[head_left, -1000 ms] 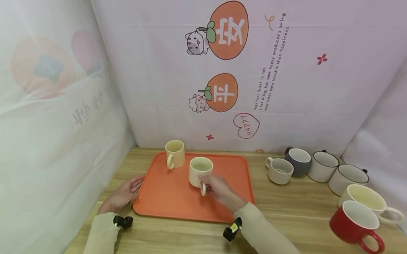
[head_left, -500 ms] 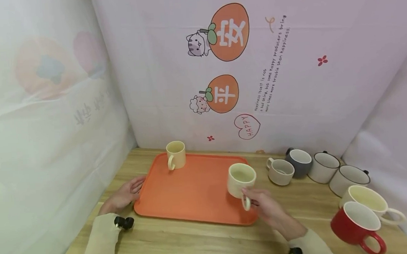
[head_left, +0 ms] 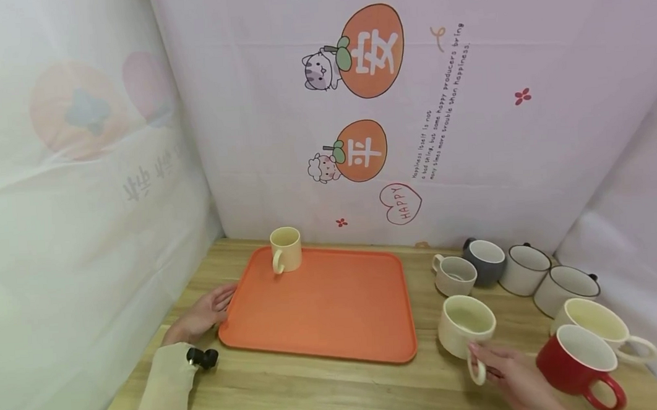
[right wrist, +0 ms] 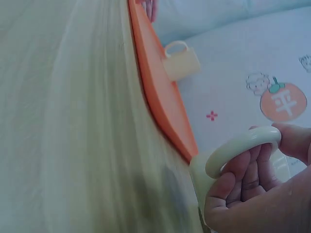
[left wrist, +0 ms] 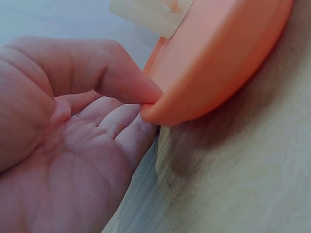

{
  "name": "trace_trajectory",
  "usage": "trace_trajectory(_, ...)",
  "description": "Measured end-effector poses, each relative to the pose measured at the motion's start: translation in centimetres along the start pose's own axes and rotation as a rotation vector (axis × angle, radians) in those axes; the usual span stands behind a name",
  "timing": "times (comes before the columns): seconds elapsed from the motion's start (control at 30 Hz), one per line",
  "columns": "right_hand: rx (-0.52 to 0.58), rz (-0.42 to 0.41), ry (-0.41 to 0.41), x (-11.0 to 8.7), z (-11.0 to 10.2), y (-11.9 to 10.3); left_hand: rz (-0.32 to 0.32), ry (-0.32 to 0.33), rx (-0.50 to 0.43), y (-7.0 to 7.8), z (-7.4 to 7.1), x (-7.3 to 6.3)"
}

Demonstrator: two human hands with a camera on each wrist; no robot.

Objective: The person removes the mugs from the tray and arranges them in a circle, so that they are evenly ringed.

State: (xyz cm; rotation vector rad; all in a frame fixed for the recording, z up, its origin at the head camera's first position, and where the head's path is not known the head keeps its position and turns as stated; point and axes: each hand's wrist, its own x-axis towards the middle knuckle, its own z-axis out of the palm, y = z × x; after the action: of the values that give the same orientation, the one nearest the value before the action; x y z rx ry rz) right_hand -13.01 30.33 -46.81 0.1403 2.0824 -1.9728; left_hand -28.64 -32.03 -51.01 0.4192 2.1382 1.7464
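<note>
My right hand [head_left: 513, 378] grips a cream mug [head_left: 465, 334] by its handle [right wrist: 243, 145]. That mug is upright, to the right of the tray and over the wooden table; whether its base touches the wood I cannot tell. At the left, my left hand [head_left: 203, 314] pinches the rim of an orange tray [head_left: 323, 310]. In the left wrist view its thumb [left wrist: 131, 80] lies on the rim, with the other fingers against the tray's outer side. A pale yellow mug [head_left: 287, 250] stands at the tray's back left corner.
Behind the held mug are a small off-white cup [head_left: 455, 276], a dark grey mug [head_left: 486, 262] and two white dark-rimmed mugs [head_left: 524, 269]. A wide yellow cup [head_left: 593, 321] and a red mug [head_left: 573, 359] stand at right. Printed cloth [head_left: 279, 108] walls the back.
My right hand has carried the cream mug rightward and nearer, from above the tray to past its right edge. The left hand stays at the tray's rim.
</note>
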Motion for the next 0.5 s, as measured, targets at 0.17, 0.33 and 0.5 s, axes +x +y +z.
trace_trajectory(0.17, -0.165, 0.155, 0.144, -1.6, -2.3, 0.7, 0.007, -0.001, 0.009, 0.0, -0.1, 0.2)
trace_trajectory(0.33, -0.337, 0.269, 0.191, -2.6, -4.5, 1.2, 0.009, 0.001, 0.018, 0.1, 0.0, 0.2)
trace_trajectory(0.5, -0.321, 0.3, 0.205, -3.4, -6.1, 2.2, 0.002, 0.008, 0.013, -0.1, 0.1, 0.2)
